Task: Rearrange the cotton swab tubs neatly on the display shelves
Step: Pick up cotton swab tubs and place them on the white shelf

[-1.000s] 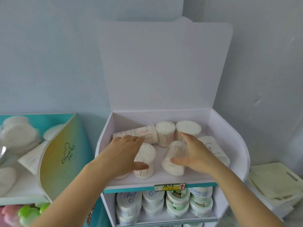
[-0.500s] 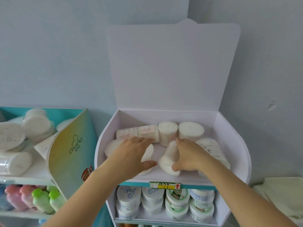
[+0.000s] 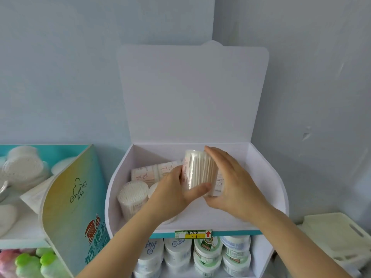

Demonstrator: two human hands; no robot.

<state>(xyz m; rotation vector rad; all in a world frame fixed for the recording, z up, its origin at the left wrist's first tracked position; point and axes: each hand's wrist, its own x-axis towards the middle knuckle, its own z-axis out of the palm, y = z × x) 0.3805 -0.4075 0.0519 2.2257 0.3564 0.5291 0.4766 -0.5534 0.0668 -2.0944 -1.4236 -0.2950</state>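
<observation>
**Checker:** State of your hands?
**Recorder:** Both are on one clear cotton swab tub. Your left hand grips its left side, thumb laid across the near end. Your right hand cups its right side, fingertips over the far end. Fingers on both are curled round the tub, neither spread wide.

**Checker:** Where is that tub?
**Recorder:** You hold it over the middle of the top shelf of the white cardboard display, sticks running near to far. I cannot tell whether it touches the shelf floor. A labelled white surface shows just right of it under your right palm. Whether that is a second tub or the same one, I cannot tell.

**Checker:** Other tubs up there?
**Recorder:** All on the left side. An upright tub stands near left, swab tips up. A lying tub with pink print rests on its side at far left. A half-hidden tub shows just right of the upright one, behind your left hand.

**Checker:** Surroundings?
**Recorder:** A yellow price tag sits on the shelf's front edge. Round lidded jars are stacked on the shelf below. To the left, cotton pads sit behind a side panel printed "Giving". To the right, low down, is a white plastic basket.
</observation>
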